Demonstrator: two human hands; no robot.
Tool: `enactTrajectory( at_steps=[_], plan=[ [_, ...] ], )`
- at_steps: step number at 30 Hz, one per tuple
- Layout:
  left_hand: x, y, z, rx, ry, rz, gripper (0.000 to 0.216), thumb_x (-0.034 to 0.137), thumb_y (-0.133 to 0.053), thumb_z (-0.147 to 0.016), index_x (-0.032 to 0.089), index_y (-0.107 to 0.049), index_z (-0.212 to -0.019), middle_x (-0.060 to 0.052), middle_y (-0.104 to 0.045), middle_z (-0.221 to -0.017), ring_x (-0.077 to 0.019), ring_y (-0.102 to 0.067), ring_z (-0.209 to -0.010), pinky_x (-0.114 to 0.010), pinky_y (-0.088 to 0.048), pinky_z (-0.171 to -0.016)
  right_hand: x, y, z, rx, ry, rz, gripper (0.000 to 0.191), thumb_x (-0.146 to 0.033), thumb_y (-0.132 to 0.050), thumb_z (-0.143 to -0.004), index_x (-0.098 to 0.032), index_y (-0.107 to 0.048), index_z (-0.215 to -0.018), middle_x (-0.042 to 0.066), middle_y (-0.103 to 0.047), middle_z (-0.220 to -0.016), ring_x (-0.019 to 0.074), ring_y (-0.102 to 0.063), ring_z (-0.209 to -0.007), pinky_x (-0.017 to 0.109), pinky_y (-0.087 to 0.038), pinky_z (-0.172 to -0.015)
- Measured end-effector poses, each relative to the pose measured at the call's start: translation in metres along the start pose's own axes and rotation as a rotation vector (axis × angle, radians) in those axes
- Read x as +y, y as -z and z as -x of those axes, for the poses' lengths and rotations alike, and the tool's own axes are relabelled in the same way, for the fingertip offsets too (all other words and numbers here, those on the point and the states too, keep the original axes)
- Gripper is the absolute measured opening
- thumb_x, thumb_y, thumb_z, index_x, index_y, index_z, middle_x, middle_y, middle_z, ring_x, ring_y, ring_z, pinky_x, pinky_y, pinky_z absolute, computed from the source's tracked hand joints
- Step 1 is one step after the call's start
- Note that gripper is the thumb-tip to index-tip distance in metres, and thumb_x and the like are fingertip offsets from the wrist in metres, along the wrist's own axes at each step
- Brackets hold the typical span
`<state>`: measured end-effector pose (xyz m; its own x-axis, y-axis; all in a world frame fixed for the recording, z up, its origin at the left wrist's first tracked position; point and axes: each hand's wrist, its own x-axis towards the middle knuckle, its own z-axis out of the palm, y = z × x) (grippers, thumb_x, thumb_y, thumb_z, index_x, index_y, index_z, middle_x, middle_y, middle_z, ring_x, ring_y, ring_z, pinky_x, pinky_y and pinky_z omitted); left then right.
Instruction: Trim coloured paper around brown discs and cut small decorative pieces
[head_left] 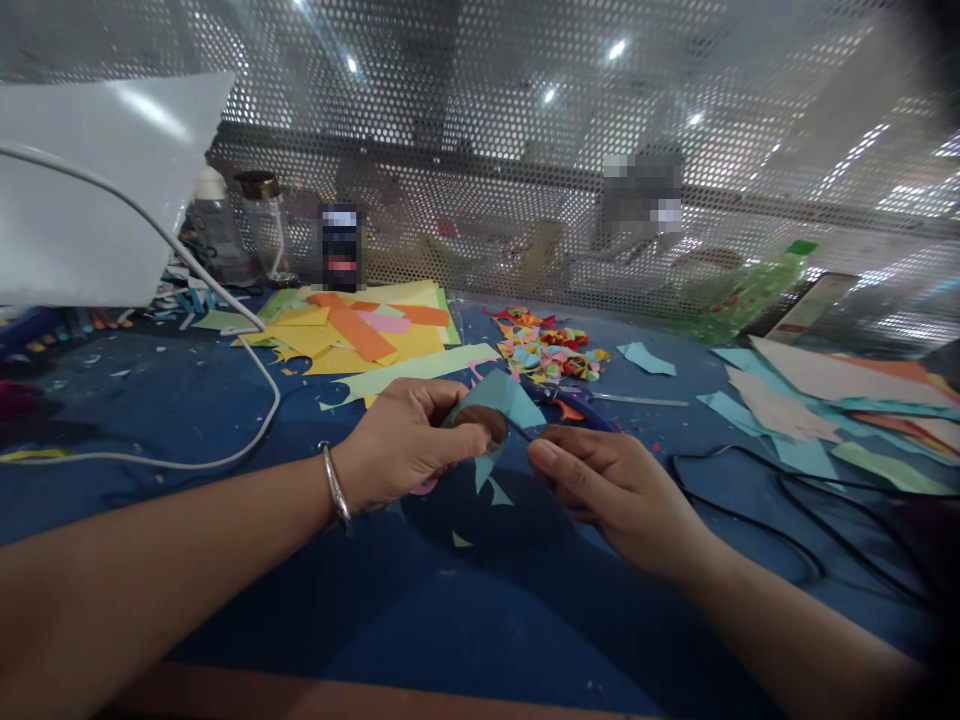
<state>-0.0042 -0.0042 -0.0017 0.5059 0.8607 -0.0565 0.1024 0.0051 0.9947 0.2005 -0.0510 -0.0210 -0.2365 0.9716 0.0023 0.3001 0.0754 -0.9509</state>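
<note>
My left hand (pixel 409 437), with a silver bangle at its wrist, pinches a piece of teal paper (pixel 516 400) together with a brown round disc (pixel 480 424). The thumb presses on the disc, which lies against the paper. My right hand (pixel 611 485) is closed on a thin dark stick-like tool (pixel 518 430). Its tip meets the paper beside the disc's right edge; the rest is hidden in my fingers, so its kind does not show. Below the paper lie a small teal scrap (pixel 500 494) and a pale green scrap (pixel 461 540).
Yellow and orange paper sheets (pixel 360 340) lie behind my left hand. A pile of colourful small paper pieces (pixel 551 345) sits behind the teal paper. A white cable (pixel 276 385) curves at left, a black cable (pixel 780 490) at right. A perforated metal screen (pixel 480 180) stands behind.
</note>
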Motion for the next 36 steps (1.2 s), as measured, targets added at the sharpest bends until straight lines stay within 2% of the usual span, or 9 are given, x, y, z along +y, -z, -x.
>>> enactTrajectory(
  at_steps=[7,14,21,25,30,36],
  plan=[
    [0.0003,-0.0015,-0.0001,0.003,0.01,-0.007,0.01,0.017,-0.062,-0.067,0.019,-0.053,-0.064,0.01,-0.041,-0.045,-0.0047,-0.036,-0.036,-0.019,-0.025,-0.036,0.0029,0.0021,0.001,-0.005,0.038,0.075,0.048,-0.062,-0.055,-0.088,-0.021,-0.045,-0.066,-0.008,-0.025,-0.057,0.0072,-0.02,-0.045,0.023,-0.017,-0.04],
    [-0.001,0.0003,-0.0002,-0.039,-0.013,-0.036,0.006,0.019,-0.062,-0.069,0.017,-0.057,-0.068,0.009,-0.041,-0.049,-0.0045,-0.035,-0.038,-0.019,-0.023,-0.037,0.0024,0.0018,0.0008,0.006,0.049,0.115,0.05,-0.064,-0.053,-0.089,-0.021,-0.043,-0.064,-0.007,-0.023,-0.057,0.0076,-0.021,-0.045,0.023,-0.017,-0.039],
    [-0.0015,0.0007,-0.0006,-0.057,-0.05,-0.115,0.007,0.018,-0.061,-0.07,0.016,-0.056,-0.065,0.008,-0.043,-0.055,-0.0042,-0.037,-0.045,-0.018,-0.027,-0.042,0.0032,0.0015,0.0013,-0.021,0.061,0.156,0.048,-0.062,-0.051,-0.09,-0.02,-0.048,-0.068,-0.005,-0.029,-0.06,0.0083,-0.024,-0.048,0.023,-0.02,-0.04],
    [-0.0008,0.0026,-0.001,-0.061,-0.067,-0.165,0.009,0.019,-0.061,-0.07,0.016,-0.056,-0.064,0.007,-0.042,-0.058,-0.0054,-0.036,-0.049,-0.019,-0.028,-0.045,0.0043,0.0017,0.0003,-0.017,0.088,0.186,0.048,-0.062,-0.05,-0.091,-0.021,-0.046,-0.065,-0.006,-0.028,-0.059,0.0086,-0.023,-0.048,0.024,-0.021,-0.041],
    [0.0005,0.0038,-0.0016,-0.076,-0.089,-0.241,0.013,0.022,-0.06,-0.071,0.017,-0.053,-0.062,0.006,-0.04,-0.058,-0.0075,-0.034,-0.054,-0.021,-0.028,-0.049,0.003,0.0015,-0.001,-0.001,0.126,0.263,0.047,-0.057,-0.049,-0.093,-0.021,-0.043,-0.062,-0.005,-0.031,-0.059,0.0096,-0.03,-0.049,0.024,-0.027,-0.044],
    [0.0044,0.0032,-0.0014,-0.108,-0.096,-0.266,0.014,0.022,-0.06,-0.069,0.017,-0.052,-0.06,0.006,-0.041,-0.057,-0.0076,-0.035,-0.055,-0.02,-0.029,-0.05,-0.0016,0.0011,-0.0009,0.021,0.17,0.343,0.047,-0.056,-0.051,-0.092,-0.019,-0.055,-0.064,-0.002,-0.042,-0.059,0.0123,-0.036,-0.054,0.026,-0.031,-0.049]
  ],
)
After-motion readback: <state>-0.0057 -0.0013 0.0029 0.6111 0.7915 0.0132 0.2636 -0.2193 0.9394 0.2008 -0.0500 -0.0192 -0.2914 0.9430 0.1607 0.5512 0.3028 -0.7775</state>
